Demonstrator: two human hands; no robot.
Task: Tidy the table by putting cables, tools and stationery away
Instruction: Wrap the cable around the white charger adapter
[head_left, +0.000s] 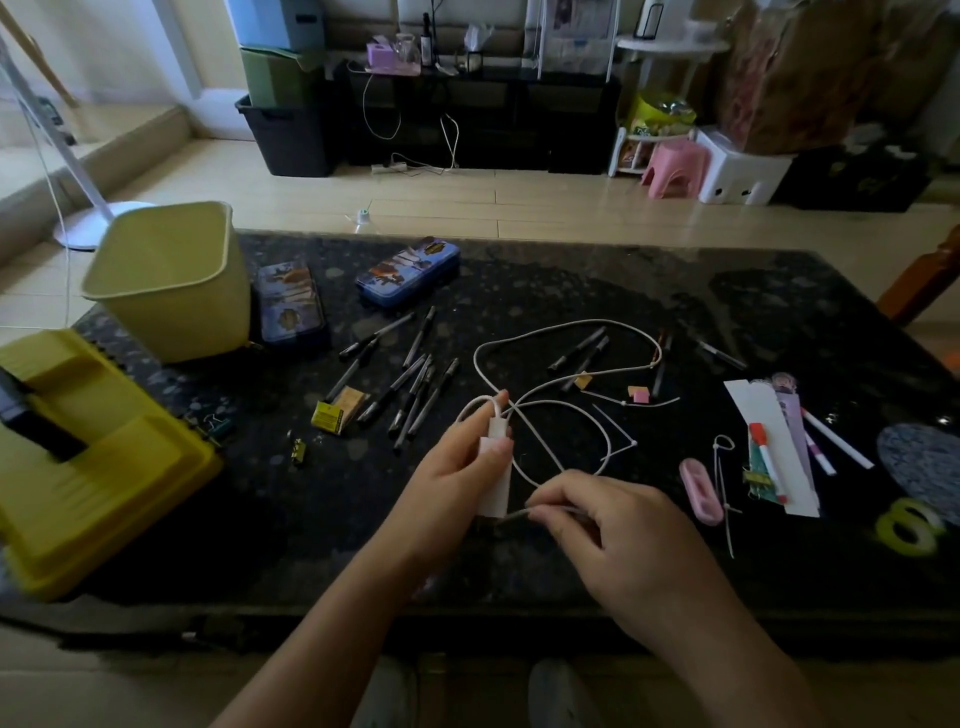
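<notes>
My left hand (457, 462) grips a white adapter block (494, 488) just above the dark stone table (571, 280). A white cable (566, 327) runs from the block in loose loops across the table's middle. My right hand (618, 535) pinches the cable's free end close beside the block. Several black pens (410, 384) lie scattered left of the loops, and a few more pens (582, 353) lie inside them. White zip ties (722, 483) and markers (769, 457) on paper strips lie to the right.
A yellow-green bin (171, 280) stands at the far left, a yellow toolbox (78, 457) at the left edge. Two blue pencil tins (410, 270) sit behind the pens. A pink clip case (701, 491), erasers (640, 395), binder clips (297, 451) and yellow tape rolls (906, 525) lie about.
</notes>
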